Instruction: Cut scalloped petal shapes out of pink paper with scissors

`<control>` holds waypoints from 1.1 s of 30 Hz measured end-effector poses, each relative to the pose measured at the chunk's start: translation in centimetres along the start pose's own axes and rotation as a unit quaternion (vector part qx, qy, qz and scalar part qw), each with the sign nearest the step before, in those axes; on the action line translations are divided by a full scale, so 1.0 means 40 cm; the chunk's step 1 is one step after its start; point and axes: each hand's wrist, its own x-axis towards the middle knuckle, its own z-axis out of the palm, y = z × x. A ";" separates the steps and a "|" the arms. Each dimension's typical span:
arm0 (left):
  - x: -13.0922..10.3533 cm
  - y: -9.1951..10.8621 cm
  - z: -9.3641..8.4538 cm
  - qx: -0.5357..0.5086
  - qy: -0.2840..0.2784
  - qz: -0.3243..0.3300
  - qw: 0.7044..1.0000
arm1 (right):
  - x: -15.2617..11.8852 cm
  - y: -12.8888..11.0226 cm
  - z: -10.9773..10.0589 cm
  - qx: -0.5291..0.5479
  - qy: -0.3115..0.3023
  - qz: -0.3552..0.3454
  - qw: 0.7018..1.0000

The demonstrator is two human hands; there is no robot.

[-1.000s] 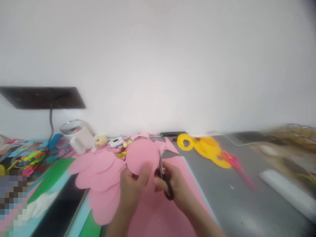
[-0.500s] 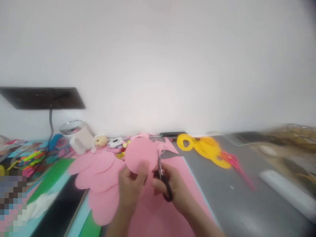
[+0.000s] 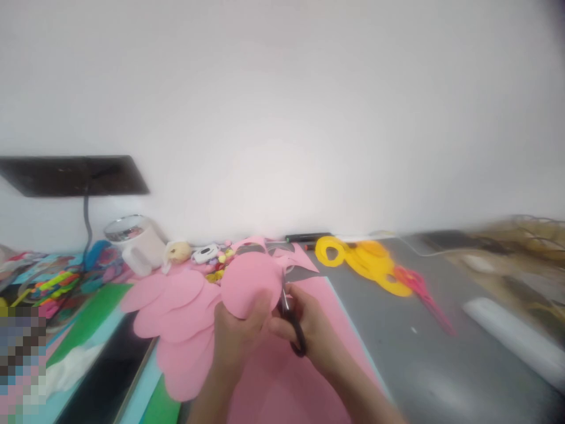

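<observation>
A grey table carries everything, and a large pink sheet lies along it. Left of the pink sheet spreads an overlapping pile of pink rounds; past its far right corner lie yellow cut-outs. The pink disc is raised over the far end of the pink sheet. It looks light, thin and fairly stiff, likely to bend or crease sooner than slip, so a pinch near its lower edge should steady it and leave most of the rim free. The left grip is closed on that near edge, thumb on top, fingers beneath. The right grip, over the right half of the pink sheet, is curled round black-handled scissors, their blades at the disc's right edge; blur hides how far they part.
</observation>
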 end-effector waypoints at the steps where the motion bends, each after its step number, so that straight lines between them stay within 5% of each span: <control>1: -0.002 0.002 0.000 -0.005 0.000 -0.001 1.000 | -0.001 -0.001 0.000 -0.003 0.002 0.001 1.000; 33: 0.011 -0.026 -0.010 -0.001 -0.055 0.042 0.998 | -0.002 0.007 0.002 -0.025 0.004 0.008 1.000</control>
